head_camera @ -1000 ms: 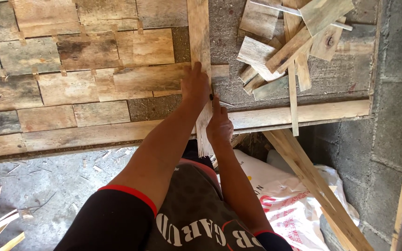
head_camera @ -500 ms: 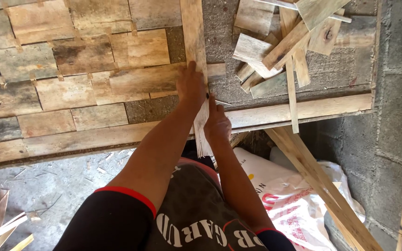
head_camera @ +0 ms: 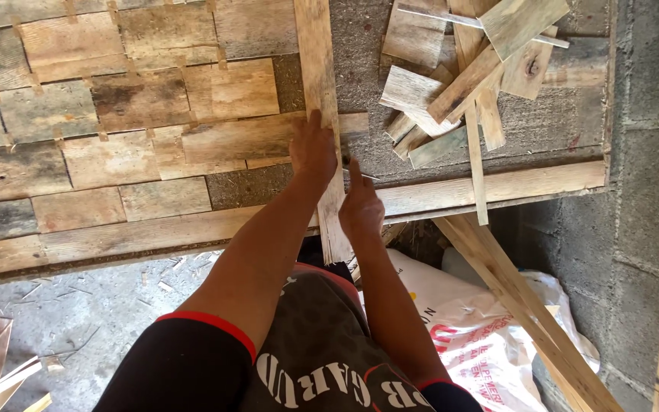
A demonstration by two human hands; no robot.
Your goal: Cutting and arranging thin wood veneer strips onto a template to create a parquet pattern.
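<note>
Pressure from the left hand (head_camera: 313,149), fingers flat, pins the long wooden strip (head_camera: 316,69) across the pieced board panel (head_camera: 116,130), while the right hand (head_camera: 360,204), fingers loosely curled around a thin tool I cannot identify, rests beside its edge.

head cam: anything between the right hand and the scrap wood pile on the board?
Only bare grey board lies between the right hand and the scrap wood pile, apart from a thin dark object at the fingertips, too small to identify. Head view.

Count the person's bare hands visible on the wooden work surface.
2. The left hand lies flat on the long upright pale wooden strip. The right hand is beside that strip's lower part, near the horizontal wooden rail. No other hands show.
</note>
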